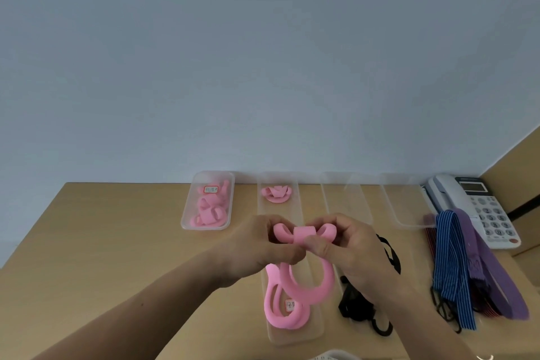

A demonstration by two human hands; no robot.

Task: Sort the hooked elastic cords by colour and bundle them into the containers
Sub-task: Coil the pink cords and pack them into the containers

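Fingertips of both hands are curled in tight and meet at the middle. The left hand and right hand pinch one pink cord, folded into small loops and held above the table. Its lower loops hang over the long container.

Four clear containers stand in a row along the wall. The leftmost container carries a label and holds a heap of pink bundles; I cannot count them. The long container has one pink bundle at its far end and more pink loops near its label. The third container and fourth container show nothing inside at their far ends.

Black cords lie under the right wrist; in or beside a container, I cannot tell. Further right lie a blue striped cord, a purple cord and red striped cords, beside a telephone.
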